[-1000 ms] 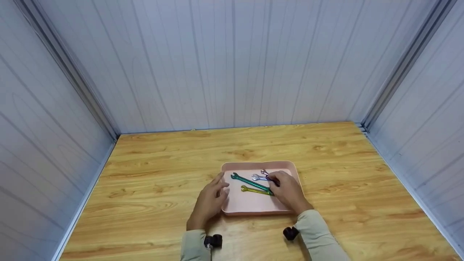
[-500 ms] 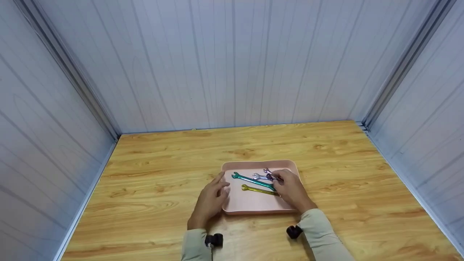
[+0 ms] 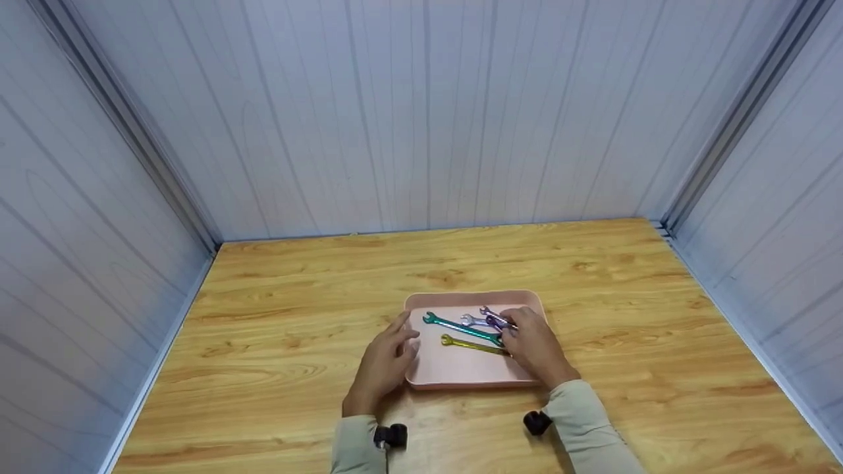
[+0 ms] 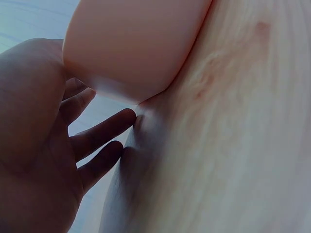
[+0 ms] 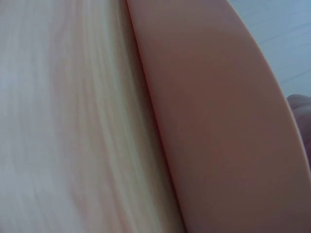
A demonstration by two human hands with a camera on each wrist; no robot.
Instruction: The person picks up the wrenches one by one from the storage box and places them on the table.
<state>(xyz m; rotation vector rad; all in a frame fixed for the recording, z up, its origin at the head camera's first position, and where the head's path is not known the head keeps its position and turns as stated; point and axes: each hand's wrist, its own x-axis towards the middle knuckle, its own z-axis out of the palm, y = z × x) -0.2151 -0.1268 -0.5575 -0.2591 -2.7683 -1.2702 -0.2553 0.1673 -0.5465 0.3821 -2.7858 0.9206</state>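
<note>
A shallow pink tray holds several combination wrenches. Longest is the green wrench, lying diagonally; below it is a yellow wrench. Behind them lie a silver-blue wrench and a small purple wrench. My right hand reaches over the tray's right side and pinches the purple wrench near its right end; fingertips partly hide the wrench ends. At the tray's left wall, my left hand rests with fingers extended and spread, beside the tray wall in the left wrist view.
The tray stands on a wood-grain table. Pale panelled walls enclose the back and both sides. A black wrist camera sits on the left sleeve, another wrist camera on the right. The right wrist view shows mostly the tray's outer wall.
My right hand has shifted slightly right, uncovering more of the green and yellow wrenches' right ends. The purple wrench has moved a little right and shows more. My left hand stays put.
</note>
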